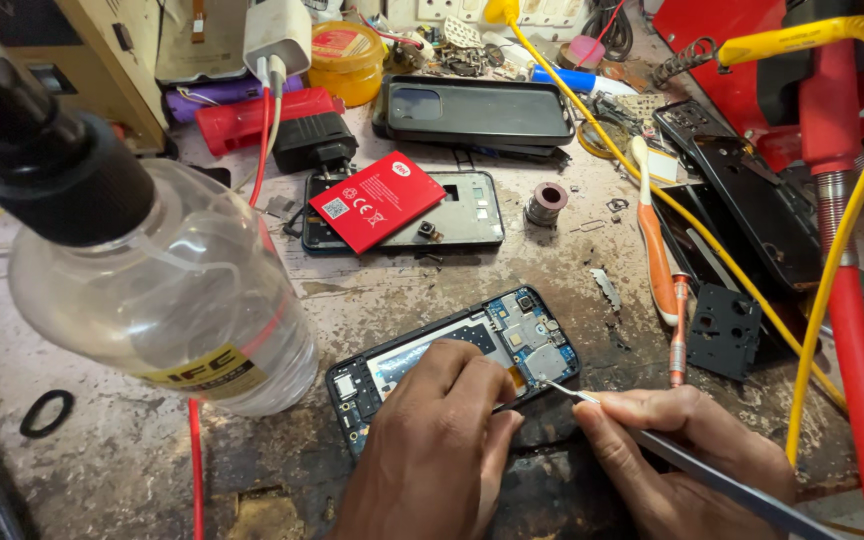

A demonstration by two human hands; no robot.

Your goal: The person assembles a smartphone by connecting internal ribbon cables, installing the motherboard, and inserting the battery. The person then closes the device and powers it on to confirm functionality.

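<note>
An opened black phone [512, 335] with its blue circuit board exposed lies on the worn bench, near the front. My left hand [442, 440] presses down on its lower half, fingers bent over the frame. My right hand [682, 450] grips metal tweezers [652, 435], whose tip touches the board near an orange flex strip by my left fingertips. A red battery [377, 200] rests on a second opened phone body [452, 215] further back.
A clear plastic bottle [162, 290] with a black cap looms at the near left. A red screwdriver [679, 330], a toothbrush [652, 240], black phone parts [742, 210], a yellow cable [842, 250], a phone case [477, 110] and a solder spool [548, 203] crowd the right and back.
</note>
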